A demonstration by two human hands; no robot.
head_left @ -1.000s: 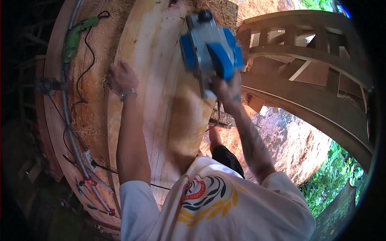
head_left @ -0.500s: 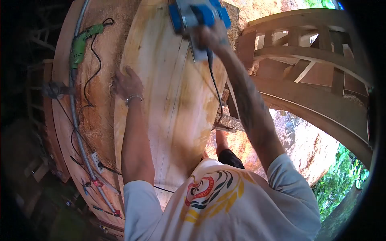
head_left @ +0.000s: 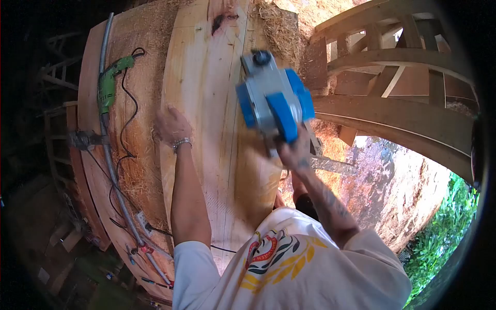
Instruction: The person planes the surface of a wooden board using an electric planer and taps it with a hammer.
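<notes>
A wide pale wooden board (head_left: 206,88) runs lengthwise in front of me, with a dark knot near its far end. My right hand (head_left: 294,152) is wrapped round the rear handle of a blue and silver power planer (head_left: 271,98), which is over the board's right part. The planer's underside is hidden. My left hand (head_left: 173,126) lies on the board's left edge with its fingers spread, slightly blurred, a silver bracelet at the wrist.
A green drill (head_left: 107,88) with a black cord lies left of the board, beside a long grey pipe (head_left: 111,160). A white power strip (head_left: 142,221) is lower left. Wood shavings (head_left: 281,36) lie at the far end. Slatted wooden frames (head_left: 392,111) stand at the right.
Since half a second ago, my right hand has drawn the planer back toward my body, after it had moved toward the far end. My left hand stays on the board's left edge.
</notes>
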